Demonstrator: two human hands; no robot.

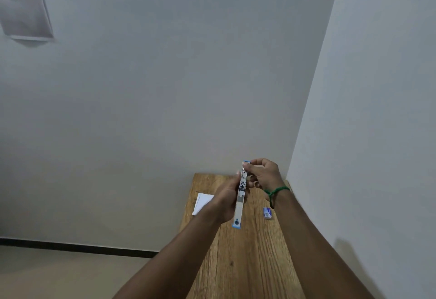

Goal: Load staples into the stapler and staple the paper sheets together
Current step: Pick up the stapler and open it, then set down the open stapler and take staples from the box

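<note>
A silver stapler (240, 201) with blue ends is swung fully open into one long strip, held up above the wooden table (245, 258). My left hand (225, 201) grips its middle from the left. My right hand (263, 173) pinches the far end, fingers on the metal channel; whether staples are between them is too small to tell. A small blue staple box (267, 213) lies on the table to the right. White paper sheets (201, 203) lie at the table's left edge, partly hidden by my left wrist.
The table stands in a corner, with a grey wall behind it and a white wall (377, 110) close on the right. A green cord is tied round my right wrist (274, 192). Left of the table is bare floor (70, 275).
</note>
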